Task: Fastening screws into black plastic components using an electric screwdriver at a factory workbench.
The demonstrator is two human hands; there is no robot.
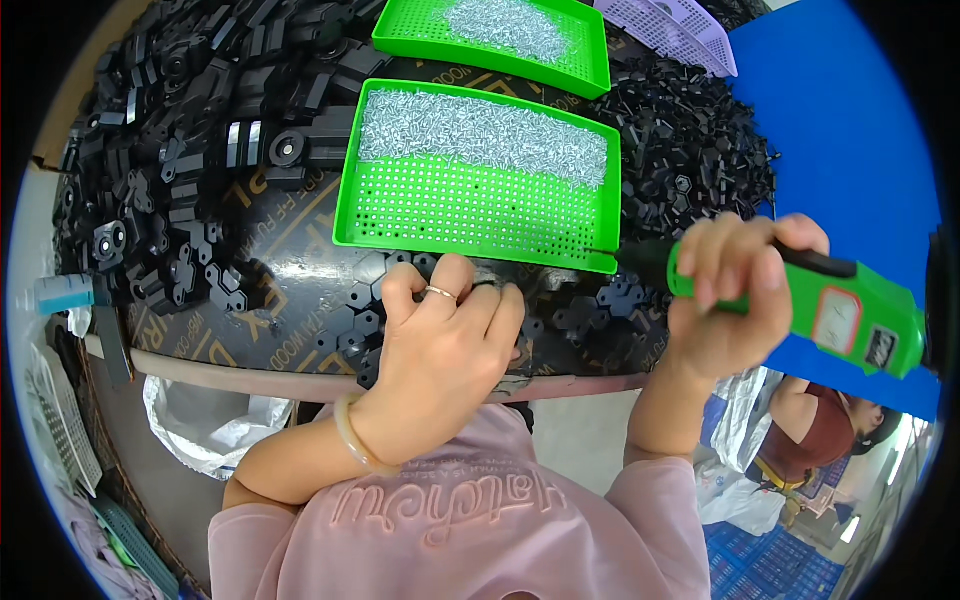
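My right hand [735, 290] is wrapped around a green electric screwdriver [875, 318] held nearly level. Its dark tip points left, over the lower right corner of a green perforated tray [450, 215]. Small silvery screws [490, 130] fill the tray's far half. My left hand [450, 325] is closed, with fingers curled down at the table just below the tray's near edge. What lies under those fingertips is hidden. Small black hexagonal parts [620, 295] are scattered on both sides of that hand.
Larger black housings [240, 90] heap up on the left, small black parts [690, 130] on the right. Behind stand a second green tray [590, 60] of screws and a lilac basket [680, 35]. A blue panel [850, 110] is at right. Another person [815, 425] sits beyond the lower right.
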